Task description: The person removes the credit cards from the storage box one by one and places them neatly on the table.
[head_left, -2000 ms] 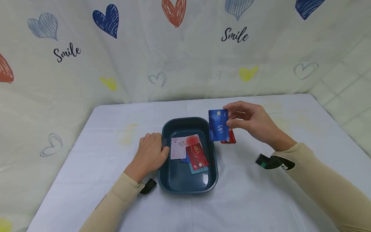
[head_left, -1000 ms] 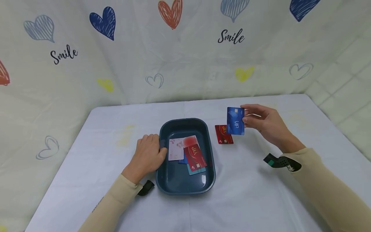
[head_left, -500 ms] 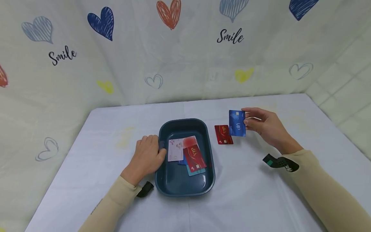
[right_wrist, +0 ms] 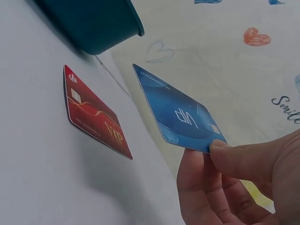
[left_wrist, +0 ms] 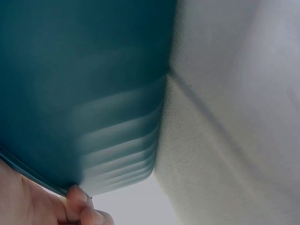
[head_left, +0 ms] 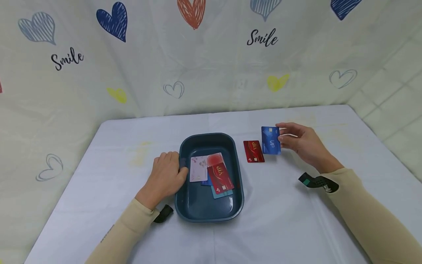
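Note:
My right hand (head_left: 298, 141) pinches a blue VIP card (head_left: 271, 140) by its edge between thumb and fingers. In the right wrist view the blue card (right_wrist: 176, 110) is tilted and raised off the white cloth. Just left of it a red VIP card (head_left: 254, 151) lies on the table. My left hand (head_left: 166, 176) grips the left rim of a dark teal tray (head_left: 209, 216), its fingertips (left_wrist: 78, 196) curled over the edge in the left wrist view. Inside the tray lie a pale pink card (head_left: 198, 169), another red VIP card (head_left: 221, 179) and overlapping blue and light-blue cards.
A white cloth covers the table (head_left: 263, 227). Behind it hangs a pale curtain (head_left: 217, 73) printed with hearts and "Smile". Dark wrist devices (head_left: 318, 182) sit at both sleeves.
My right hand has carried the blue card rightward from beside the tray's rim and then slightly lower, uncovering the red card on the table. My left hand has kept its grip on the tray.

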A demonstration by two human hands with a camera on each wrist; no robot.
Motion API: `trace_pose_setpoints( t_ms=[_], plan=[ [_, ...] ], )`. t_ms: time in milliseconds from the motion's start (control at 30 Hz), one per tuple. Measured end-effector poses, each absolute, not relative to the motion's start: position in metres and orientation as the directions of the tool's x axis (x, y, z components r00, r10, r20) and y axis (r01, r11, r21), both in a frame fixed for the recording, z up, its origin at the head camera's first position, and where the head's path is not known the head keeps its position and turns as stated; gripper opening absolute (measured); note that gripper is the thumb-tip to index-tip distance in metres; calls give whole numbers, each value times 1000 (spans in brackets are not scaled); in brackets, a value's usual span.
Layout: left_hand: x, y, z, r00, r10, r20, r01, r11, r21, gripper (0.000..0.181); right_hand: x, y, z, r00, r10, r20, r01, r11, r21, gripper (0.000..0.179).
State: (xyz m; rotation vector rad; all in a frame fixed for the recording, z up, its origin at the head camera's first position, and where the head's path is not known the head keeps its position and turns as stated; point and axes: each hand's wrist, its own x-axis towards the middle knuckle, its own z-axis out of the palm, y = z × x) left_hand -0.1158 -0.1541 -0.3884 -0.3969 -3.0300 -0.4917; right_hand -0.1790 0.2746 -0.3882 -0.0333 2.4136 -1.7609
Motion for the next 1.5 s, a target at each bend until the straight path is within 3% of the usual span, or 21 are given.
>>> trace_pose_setpoints(
  t_ms=[633,1500],
  plan=[
    [-116,-155,-390,-967,241,79,253,917,308,17,-187,284,-406,-977,-88,-192,148,366,-919,56],
    [-118,-155,-392,-968,238,81,252,915,316,16,-190,284,-410,-973,-96,-210,133,512,-849,49]
  ],
)
